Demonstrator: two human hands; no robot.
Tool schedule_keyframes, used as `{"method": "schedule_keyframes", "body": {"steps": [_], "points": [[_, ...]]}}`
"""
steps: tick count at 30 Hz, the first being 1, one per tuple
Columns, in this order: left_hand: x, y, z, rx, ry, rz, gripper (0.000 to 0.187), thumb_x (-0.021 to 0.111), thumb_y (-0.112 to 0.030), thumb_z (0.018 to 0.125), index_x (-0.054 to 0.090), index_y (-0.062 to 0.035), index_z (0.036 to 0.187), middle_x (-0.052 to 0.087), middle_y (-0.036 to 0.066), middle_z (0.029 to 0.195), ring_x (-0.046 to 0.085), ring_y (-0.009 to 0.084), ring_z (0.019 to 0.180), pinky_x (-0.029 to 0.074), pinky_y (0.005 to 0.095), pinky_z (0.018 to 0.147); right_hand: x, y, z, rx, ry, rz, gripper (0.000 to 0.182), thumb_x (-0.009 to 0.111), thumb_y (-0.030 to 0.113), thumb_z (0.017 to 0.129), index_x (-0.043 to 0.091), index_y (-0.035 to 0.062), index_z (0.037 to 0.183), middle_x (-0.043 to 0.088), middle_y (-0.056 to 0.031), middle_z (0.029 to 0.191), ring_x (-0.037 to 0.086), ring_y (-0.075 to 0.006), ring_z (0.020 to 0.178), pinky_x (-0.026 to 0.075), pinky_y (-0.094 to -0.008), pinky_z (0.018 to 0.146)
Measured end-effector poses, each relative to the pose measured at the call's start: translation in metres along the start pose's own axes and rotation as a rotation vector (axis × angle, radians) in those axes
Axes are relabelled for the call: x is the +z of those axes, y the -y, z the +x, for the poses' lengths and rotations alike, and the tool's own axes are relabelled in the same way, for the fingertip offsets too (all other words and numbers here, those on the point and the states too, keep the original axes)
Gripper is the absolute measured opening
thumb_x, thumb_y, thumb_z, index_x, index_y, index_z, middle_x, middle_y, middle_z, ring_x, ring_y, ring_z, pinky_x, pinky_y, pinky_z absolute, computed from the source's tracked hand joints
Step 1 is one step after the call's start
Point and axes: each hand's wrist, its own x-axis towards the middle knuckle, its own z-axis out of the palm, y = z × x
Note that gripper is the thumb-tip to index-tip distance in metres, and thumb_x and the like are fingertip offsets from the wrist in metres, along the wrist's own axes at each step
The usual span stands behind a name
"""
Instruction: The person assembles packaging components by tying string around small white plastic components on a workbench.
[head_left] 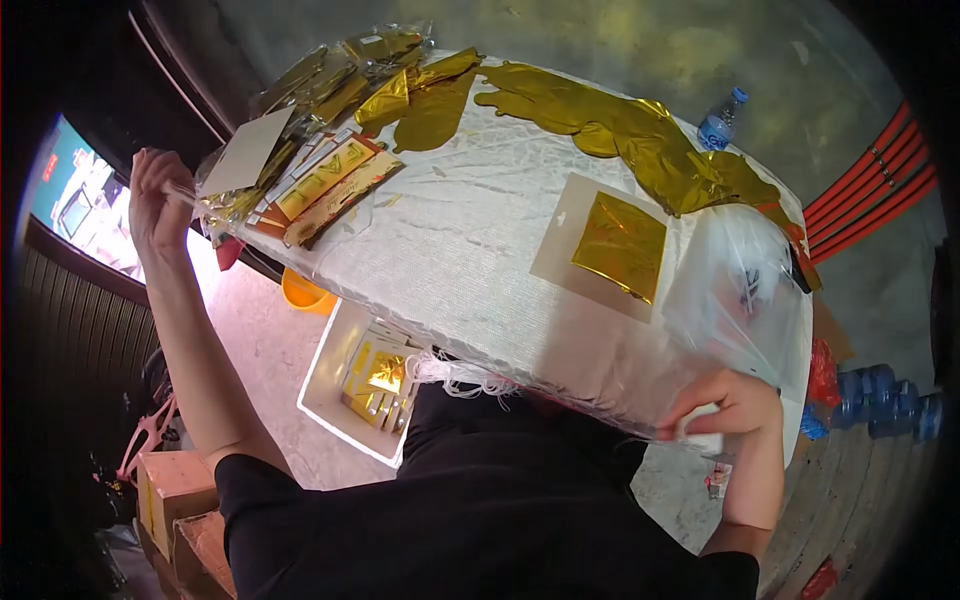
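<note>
My left hand (pixel 160 195) is raised past the table's left end, its fingers closed on a stretch of clear plastic film (pixel 186 194). Beside it lie a pale card (pixel 247 150) and a stack of printed packaging cards (pixel 330 187). At the front right edge, my right hand (pixel 735 400) is curled with thumb and fingers pinched together; what they hold is blurred. Just beyond it sits a translucent plastic bag (pixel 735 285). Further left, a folded gold foil piece (pixel 620 245) rests on a grey-white card (pixel 553 235).
Flat gold foil balloons (pixel 640 140) spread along the table's (pixel 450 250) far edge, near a water bottle (pixel 722 120). Below the front edge stand a white foam box (pixel 322 385) and an orange bucket (pixel 305 292). Cardboard boxes (pixel 178 485) are at lower left.
</note>
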Motion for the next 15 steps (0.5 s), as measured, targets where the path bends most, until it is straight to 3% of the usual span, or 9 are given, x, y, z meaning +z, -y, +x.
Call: {"method": "schedule_keyframes", "body": {"steps": [1,4,5,6,9,11,12,13,15], "points": [[0.001,-0.004,-0.002,0.001,0.001,0.004,0.023,0.042,-0.007,0.089,0.045,-0.0043,0.066,0.038,0.001,0.053,0.037,0.0096,0.049,0.035,0.0193,0.047,0.003,0.006,0.006,-0.004,0.001,0.000,0.020,0.055,-0.003,0.076,0.059,-0.0038,0.096,0.063,-0.0099,0.087,0.063,-0.0171,0.076,0.048,-0.0251,0.064],[0.000,-0.016,-0.005,0.209,-0.021,0.300,0.021,0.044,-0.009,0.088,0.043,-0.0069,0.067,0.022,-0.003,0.052,0.021,0.0072,0.046,0.017,0.0210,0.041,0.009,0.018,0.014,0.097,-0.112,0.313,0.027,0.054,-0.002,0.078,0.056,-0.0020,0.105,0.060,-0.0110,0.099,0.062,-0.0175,0.085,0.048,-0.0250,0.065],[-0.003,-0.014,-0.007,0.207,-0.016,0.298,0.021,0.044,-0.009,0.088,0.043,-0.0069,0.067,0.022,-0.003,0.052,0.021,0.0072,0.046,0.017,0.0210,0.041,0.006,0.016,0.016,0.113,-0.304,0.323,0.029,0.054,-0.003,0.076,0.055,-0.0022,0.106,0.061,-0.0114,0.096,0.061,-0.0179,0.082,0.047,-0.0246,0.065],[0.004,0.003,-0.010,0.351,-0.129,0.465,0.018,0.044,-0.011,0.089,0.044,-0.0071,0.071,0.024,-0.004,0.053,0.023,0.0067,0.047,0.018,0.0205,0.040,0.002,0.014,0.020,0.127,-0.497,0.329,0.032,0.053,-0.003,0.074,0.054,-0.0024,0.106,0.062,-0.0117,0.094,0.061,-0.0184,0.079,0.047,-0.0241,0.064],[0.016,0.089,-0.015,0.575,-0.380,1.058,0.019,0.042,-0.018,0.089,0.050,-0.0033,0.098,0.036,-0.003,0.060,0.031,0.0049,0.051,0.028,0.0193,0.043,0.003,0.016,0.052,0.143,-0.605,0.221,0.030,0.052,-0.002,0.076,0.055,0.0006,0.105,0.062,-0.0088,0.092,0.059,-0.0142,0.070,0.046,-0.0237,0.060],[0.006,0.145,-0.034,0.073,-0.243,1.426,0.027,0.047,-0.028,0.086,0.049,-0.0079,0.104,0.040,-0.004,0.065,0.036,0.0039,0.053,0.028,0.0179,0.045,0.001,0.020,0.084,0.119,-0.551,0.193,0.022,0.051,0.002,0.080,0.056,0.0020,0.102,0.060,-0.0063,0.087,0.055,-0.0103,0.063,0.044,-0.0221,0.057],[0.013,0.179,-0.041,-0.087,-0.144,1.608,0.025,0.046,-0.025,0.086,0.047,-0.0103,0.106,0.038,-0.004,0.064,0.035,0.0041,0.052,0.027,0.0180,0.045,-0.002,0.011,0.101,0.086,-0.544,0.142,0.019,0.051,0.005,0.082,0.056,0.0022,0.100,0.060,-0.0052,0.084,0.054,-0.0093,0.062,0.043,-0.0209,0.055],[0.009,0.205,-0.050,-0.231,0.092,1.416,0.021,0.044,-0.019,0.087,0.043,-0.0113,0.106,0.037,-0.005,0.065,0.034,0.0043,0.052,0.027,0.0193,0.044,-0.006,0.002,0.118,0.053,-0.539,0.090,0.016,0.050,0.008,0.085,0.057,0.0025,0.098,0.059,-0.0042,0.081,0.054,-0.0084,0.062,0.042,-0.0197,0.054],[0.009,0.250,-0.063,-0.441,0.189,1.235,0.012,0.040,-0.012,0.089,0.039,-0.0093,0.101,0.037,-0.005,0.065,0.034,0.0043,0.057,0.029,0.0183,0.050,-0.010,0.002,0.144,-0.042,-0.510,0.062,0.018,0.052,0.019,0.086,0.056,0.0015,0.088,0.056,-0.0024,0.073,0.051,-0.0070,0.059,0.043,-0.0207,0.054]]}}
